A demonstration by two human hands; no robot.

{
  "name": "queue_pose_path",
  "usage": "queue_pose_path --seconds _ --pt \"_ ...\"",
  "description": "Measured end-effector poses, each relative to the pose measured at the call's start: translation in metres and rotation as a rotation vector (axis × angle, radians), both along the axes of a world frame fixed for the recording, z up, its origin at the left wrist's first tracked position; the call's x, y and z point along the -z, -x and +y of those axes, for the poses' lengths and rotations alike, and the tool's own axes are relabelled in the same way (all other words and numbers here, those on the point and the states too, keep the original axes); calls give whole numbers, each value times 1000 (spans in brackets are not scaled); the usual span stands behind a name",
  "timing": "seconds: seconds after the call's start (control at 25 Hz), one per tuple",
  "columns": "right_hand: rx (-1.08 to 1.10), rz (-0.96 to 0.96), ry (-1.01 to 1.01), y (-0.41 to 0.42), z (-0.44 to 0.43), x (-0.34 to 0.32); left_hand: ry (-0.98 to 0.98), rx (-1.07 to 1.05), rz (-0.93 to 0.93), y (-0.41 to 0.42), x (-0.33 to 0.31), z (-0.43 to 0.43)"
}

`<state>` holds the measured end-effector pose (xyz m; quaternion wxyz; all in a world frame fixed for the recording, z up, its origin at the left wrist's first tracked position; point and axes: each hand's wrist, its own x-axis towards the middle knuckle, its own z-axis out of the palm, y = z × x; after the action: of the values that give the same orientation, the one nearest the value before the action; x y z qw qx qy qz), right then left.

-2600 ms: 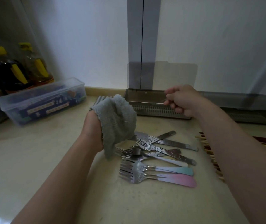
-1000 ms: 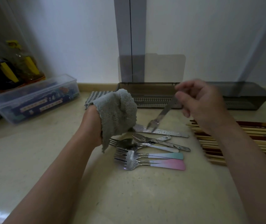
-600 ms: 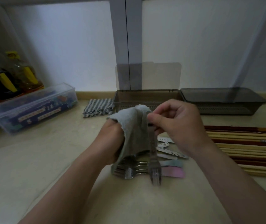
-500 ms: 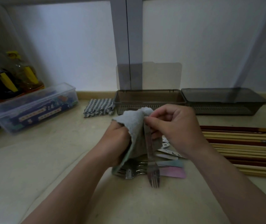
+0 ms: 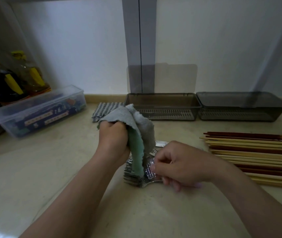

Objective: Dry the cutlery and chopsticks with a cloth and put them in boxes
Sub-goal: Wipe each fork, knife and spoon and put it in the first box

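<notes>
My left hand grips a grey-and-green cloth held upright above the counter. Just right of the cloth's lower edge, my right hand pinches a patterned metal fork; only a short shiny part shows between my fingertips and the cloth. Several more forks lie in a pile under both hands, mostly hidden. A row of wooden chopsticks lies on the counter to the right. At the back stand two dark boxes: one with its lid raised, the other beside it.
A checked cloth lies left of the open box. A clear plastic container sits at the back left, with sauce bottles behind it. A wall closes the back of the beige counter.
My right hand lifted a fork from the pile and brought it to the cloth. It has since dropped lower, and the fork now lies against the cloth's bottom edge.
</notes>
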<state>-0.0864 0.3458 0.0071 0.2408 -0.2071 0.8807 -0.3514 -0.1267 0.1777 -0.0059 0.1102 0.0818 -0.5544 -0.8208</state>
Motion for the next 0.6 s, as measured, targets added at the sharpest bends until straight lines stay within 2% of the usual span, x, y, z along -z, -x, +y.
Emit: queue_pose_path --seconds 0.16,0.28,0.36,0.44,0.52,0.6 --pt "126 30 205 0 -8 8 31 17 34 -7 -2 8" --pt "221 63 310 6 -9 18 177 1 -25 -13 -2 23" --pt "266 46 381 7 -9 21 56 70 8 -14 1 26" --pt "246 21 375 8 -8 21 -26 116 38 -8 5 26" --pt "186 75 287 10 -1 16 52 100 24 -9 5 22" --pt "225 241 338 18 12 11 193 134 -25 -11 5 14"
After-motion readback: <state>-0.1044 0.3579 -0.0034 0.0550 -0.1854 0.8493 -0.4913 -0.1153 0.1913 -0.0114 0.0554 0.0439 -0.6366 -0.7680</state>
